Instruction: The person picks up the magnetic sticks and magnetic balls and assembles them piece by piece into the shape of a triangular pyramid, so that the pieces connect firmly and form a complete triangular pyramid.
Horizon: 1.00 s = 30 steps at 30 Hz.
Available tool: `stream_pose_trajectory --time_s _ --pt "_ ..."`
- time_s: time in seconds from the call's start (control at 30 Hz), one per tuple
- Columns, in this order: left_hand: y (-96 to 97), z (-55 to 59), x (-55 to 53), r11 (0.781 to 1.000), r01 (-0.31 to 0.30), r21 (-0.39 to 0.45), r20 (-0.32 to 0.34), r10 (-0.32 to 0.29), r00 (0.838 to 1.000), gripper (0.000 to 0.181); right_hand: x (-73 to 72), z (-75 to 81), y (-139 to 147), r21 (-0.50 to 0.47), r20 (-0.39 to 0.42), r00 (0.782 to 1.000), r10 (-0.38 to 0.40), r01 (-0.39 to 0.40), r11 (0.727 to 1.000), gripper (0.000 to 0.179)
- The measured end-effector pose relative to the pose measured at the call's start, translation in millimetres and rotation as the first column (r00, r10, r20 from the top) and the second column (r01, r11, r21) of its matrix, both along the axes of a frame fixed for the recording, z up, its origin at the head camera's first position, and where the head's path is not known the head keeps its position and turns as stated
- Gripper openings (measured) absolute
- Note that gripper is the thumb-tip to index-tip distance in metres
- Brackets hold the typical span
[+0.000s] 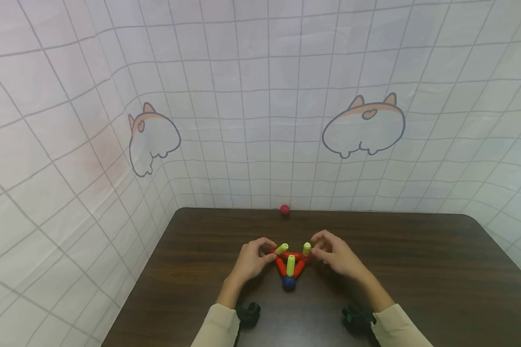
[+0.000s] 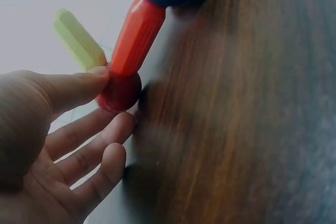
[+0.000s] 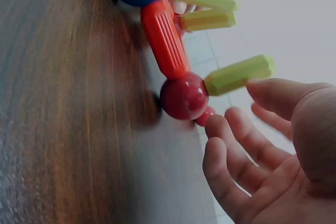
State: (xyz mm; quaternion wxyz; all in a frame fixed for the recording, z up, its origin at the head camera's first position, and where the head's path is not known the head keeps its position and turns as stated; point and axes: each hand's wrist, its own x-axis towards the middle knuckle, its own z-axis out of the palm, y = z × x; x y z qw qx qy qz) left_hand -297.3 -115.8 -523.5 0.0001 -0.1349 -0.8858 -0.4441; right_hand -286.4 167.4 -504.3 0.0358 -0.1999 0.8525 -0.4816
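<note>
A triangle of red rods (image 1: 300, 268) lies on the table, joined by a blue ball (image 1: 289, 284) at the near corner and red balls at the two far corners. From each corner ball rises a yellow-green rod (image 1: 291, 265); the left one leans. My left hand (image 1: 251, 260) pinches the left red ball (image 2: 122, 92) between thumb and fingers. Around the right corner, my right hand (image 1: 337, 254) has its fingers loosely bent beside the right red ball (image 3: 184, 96). Its thumb tip is right at the yellow-green rod (image 3: 240, 75) there.
A loose red ball (image 1: 284, 210) sits at the table's far edge. Behind the dark wooden table (image 1: 438, 279) hangs a white gridded curtain (image 1: 252, 106) with cartoon animal prints. Black wrist cameras (image 1: 248, 314) are worn under both forearms.
</note>
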Motion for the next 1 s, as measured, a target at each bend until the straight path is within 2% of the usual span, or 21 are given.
stream_pose_trajectory --time_s 0.17,0.3,0.37,0.47,0.57,0.67,0.83,0.9,1.0 --pt "2.3 -0.5 -0.2 1.0 -0.021 -0.008 -0.047 0.021 0.999 0.018 -3.0 -2.5 1 0.028 -0.006 0.994 0.106 -0.106 0.994 0.03" --pt "3.9 -0.7 0.3 0.999 -0.032 -0.028 -0.062 0.03 0.998 0.018 -2.9 -3.6 0 0.056 0.004 0.992 0.129 -0.129 0.99 0.033" --pt "3.2 -0.9 0.7 0.999 -0.005 -0.034 -0.046 0.004 0.999 0.023 -2.3 -3.7 -2 0.065 0.007 0.993 0.12 -0.12 0.991 0.032" --pt "-0.1 -0.6 1.3 0.997 0.079 -0.018 0.004 -0.079 0.997 0.035 -2.0 -5.0 -4 0.081 -0.008 0.994 0.105 -0.104 0.991 0.032" --pt "-5.9 1.2 1.8 0.986 0.165 0.032 0.075 -0.167 0.983 0.045 -1.8 -6.2 -6 0.104 -0.015 0.996 0.085 -0.083 0.991 0.033" --pt "-12.2 2.6 1.6 0.973 0.219 0.077 0.137 -0.228 0.964 0.05 -0.7 -6.2 -8 0.114 -0.018 0.997 0.072 -0.069 0.991 0.034" --pt "-18.7 4.0 2.1 0.958 0.273 0.085 0.209 -0.285 0.935 0.059 1.5 -3.9 -10 0.12 -0.039 0.997 0.061 -0.056 0.991 0.034" --pt "-19.0 4.7 2.6 0.956 0.282 0.08 0.217 -0.293 0.931 0.062 2.4 -3.3 -11 0.13 -0.039 0.998 0.05 -0.044 0.991 0.034" --pt "-18.2 4.8 3.1 0.956 0.288 0.063 0.202 -0.295 0.934 0.062 3.7 -3.8 -14 0.147 -0.035 0.999 0.039 -0.033 0.989 0.034"
